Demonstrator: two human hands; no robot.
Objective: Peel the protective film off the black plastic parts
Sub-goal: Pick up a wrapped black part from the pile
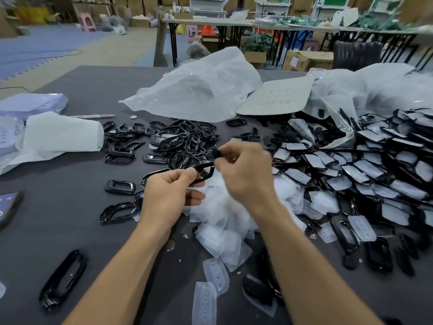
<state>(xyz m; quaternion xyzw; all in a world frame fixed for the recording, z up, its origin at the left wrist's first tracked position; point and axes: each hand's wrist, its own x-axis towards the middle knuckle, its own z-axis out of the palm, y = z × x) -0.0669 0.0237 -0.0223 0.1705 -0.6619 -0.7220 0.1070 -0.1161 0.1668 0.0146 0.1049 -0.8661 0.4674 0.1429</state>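
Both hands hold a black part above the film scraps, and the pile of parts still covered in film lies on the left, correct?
No. In the head view the left hand and right hand hold the black part above the film scraps, but the filmed pile lies on the right.

A glossy black frame part (204, 170) is tilted at centre, pinched by the left hand (168, 191) and the right hand (246, 177). Bare black frames (178, 141) lie heaped just beyond it. Film-covered parts (375, 170) are piled at the right. Peeled translucent film (222, 214) lies heaped below the hands, slightly nearer.
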